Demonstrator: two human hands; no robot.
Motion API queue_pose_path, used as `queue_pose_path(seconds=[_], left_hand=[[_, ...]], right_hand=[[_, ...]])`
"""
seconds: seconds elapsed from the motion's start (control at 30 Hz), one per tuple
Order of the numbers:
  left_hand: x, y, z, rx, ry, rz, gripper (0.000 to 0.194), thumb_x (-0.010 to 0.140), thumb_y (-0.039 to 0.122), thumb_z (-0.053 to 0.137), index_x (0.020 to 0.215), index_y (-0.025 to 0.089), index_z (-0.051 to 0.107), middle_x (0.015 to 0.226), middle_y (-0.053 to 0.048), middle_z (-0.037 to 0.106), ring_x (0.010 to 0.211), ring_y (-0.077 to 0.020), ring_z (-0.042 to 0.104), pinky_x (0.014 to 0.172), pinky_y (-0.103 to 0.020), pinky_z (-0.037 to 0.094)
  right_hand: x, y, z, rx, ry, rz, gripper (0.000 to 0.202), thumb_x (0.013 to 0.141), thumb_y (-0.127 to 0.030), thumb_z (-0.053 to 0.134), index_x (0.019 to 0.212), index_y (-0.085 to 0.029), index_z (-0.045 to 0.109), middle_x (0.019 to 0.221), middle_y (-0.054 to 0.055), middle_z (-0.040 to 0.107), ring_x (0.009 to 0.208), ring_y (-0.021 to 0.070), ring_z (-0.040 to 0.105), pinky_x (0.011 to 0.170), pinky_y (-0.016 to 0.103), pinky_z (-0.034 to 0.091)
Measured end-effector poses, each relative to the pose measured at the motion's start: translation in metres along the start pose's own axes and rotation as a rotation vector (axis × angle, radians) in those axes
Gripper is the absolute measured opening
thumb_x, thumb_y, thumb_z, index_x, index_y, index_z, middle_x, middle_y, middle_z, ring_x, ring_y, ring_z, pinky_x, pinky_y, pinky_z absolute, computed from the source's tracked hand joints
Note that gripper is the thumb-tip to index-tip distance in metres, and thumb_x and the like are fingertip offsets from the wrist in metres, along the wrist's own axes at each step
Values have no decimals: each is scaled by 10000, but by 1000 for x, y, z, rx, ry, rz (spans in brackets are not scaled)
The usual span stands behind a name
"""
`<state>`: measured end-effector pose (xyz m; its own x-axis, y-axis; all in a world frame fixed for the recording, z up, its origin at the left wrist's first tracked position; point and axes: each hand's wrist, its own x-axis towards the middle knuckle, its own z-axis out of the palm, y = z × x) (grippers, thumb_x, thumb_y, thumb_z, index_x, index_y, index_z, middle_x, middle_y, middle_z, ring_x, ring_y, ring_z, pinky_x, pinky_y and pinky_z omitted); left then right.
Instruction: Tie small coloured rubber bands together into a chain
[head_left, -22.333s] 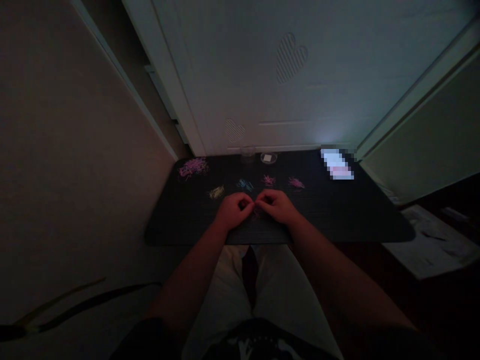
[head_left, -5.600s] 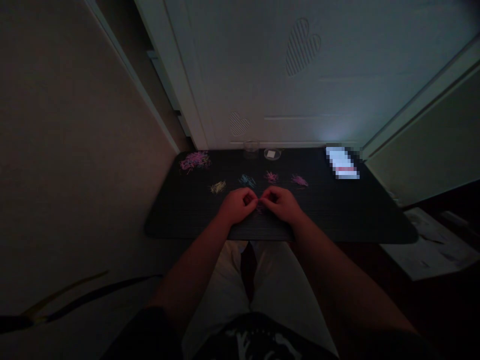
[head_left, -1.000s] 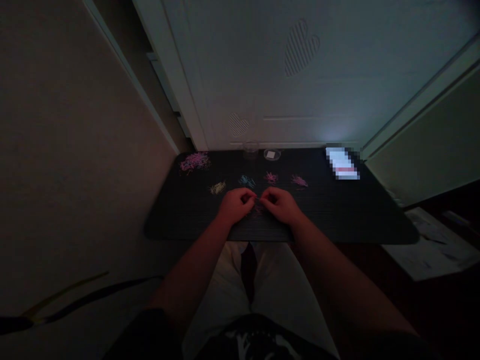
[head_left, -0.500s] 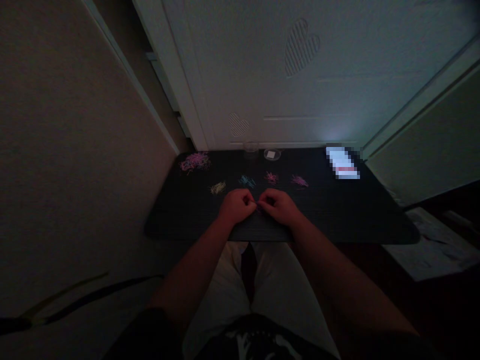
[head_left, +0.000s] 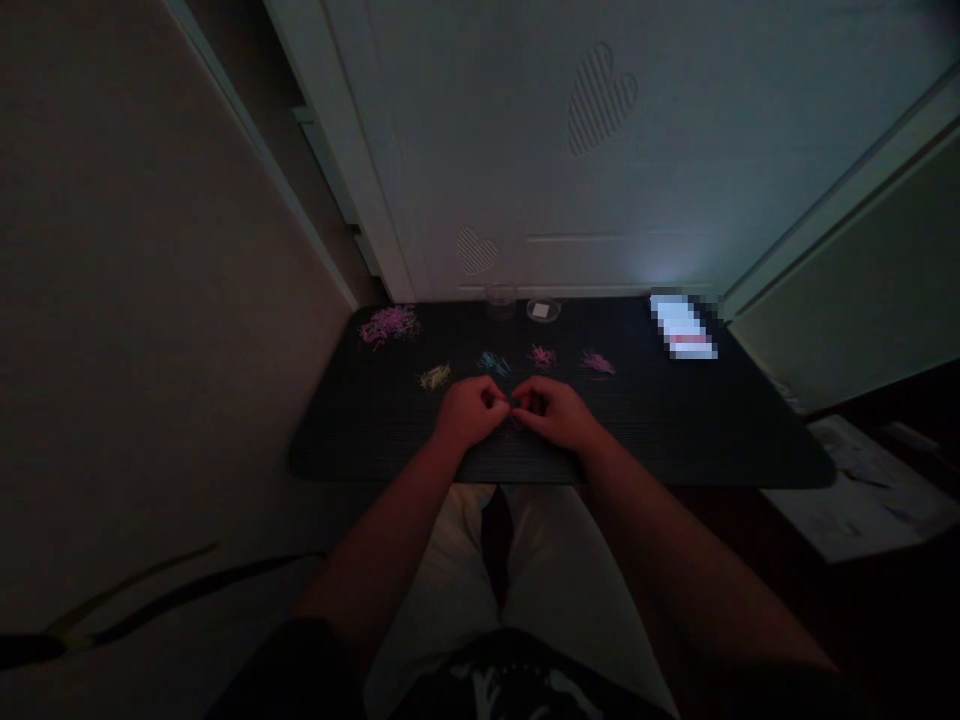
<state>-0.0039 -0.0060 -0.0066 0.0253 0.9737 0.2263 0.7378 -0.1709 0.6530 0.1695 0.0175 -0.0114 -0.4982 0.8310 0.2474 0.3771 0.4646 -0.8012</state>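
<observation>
On the black rectangular table with rounded corners, both bare hands of the person are placed near the middle of the near edge. The left hand and the right hand face each other, and their fingertips almost meet. The fingers of each hand are bent, with thumb and forefinger close to each other; the light is weak, so I cannot tell if they grip a strand. Just below the fingertips, towards the near edge, lies a small, dim pile of thin purplish strands, partly hidden by the hands.

Beyond the hands, four small piles make a row along the table: pale yellow strands on the left, then blue strands, pinkish-red strands, and magenta strands on the right. A larger pile of mixed-colour strands lies at the far left corner. At the far edge stand a clear round container and, beside it, a clear round lid with a white square. Near the far right corner lies a bright, pixelated object.
</observation>
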Motion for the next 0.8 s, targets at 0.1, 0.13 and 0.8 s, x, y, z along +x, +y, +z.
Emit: queue_pose_path(seconds=[0.1,0.13,0.8], left_hand=[[-1,0,0,2,-30,6,111,685,240,572,702,164,650,638,-2,620,585,-122,528,530,-227,367],[-1,0,0,6,-41,13,113,685,245,573,701,165,651,638,-2,621,587,-123,528,527,-227,365],[2,1,1,-36,53,-63,66,664,200,548,621,167,586,610,9,590,588,-123,517,547,-235,374]], right_hand=[[1,2,0,-31,28,-51,75,745,-233,594,774,-178,636,685,3,552,598,109,476,558,236,371],[1,2,0,-31,38,-60,74,752,-231,586,762,-177,636,684,6,553,600,110,474,558,237,369],[0,0,-4,-17,20,-112,72,764,-167,529,696,-185,545,704,11,541,693,141,502,632,262,378]])
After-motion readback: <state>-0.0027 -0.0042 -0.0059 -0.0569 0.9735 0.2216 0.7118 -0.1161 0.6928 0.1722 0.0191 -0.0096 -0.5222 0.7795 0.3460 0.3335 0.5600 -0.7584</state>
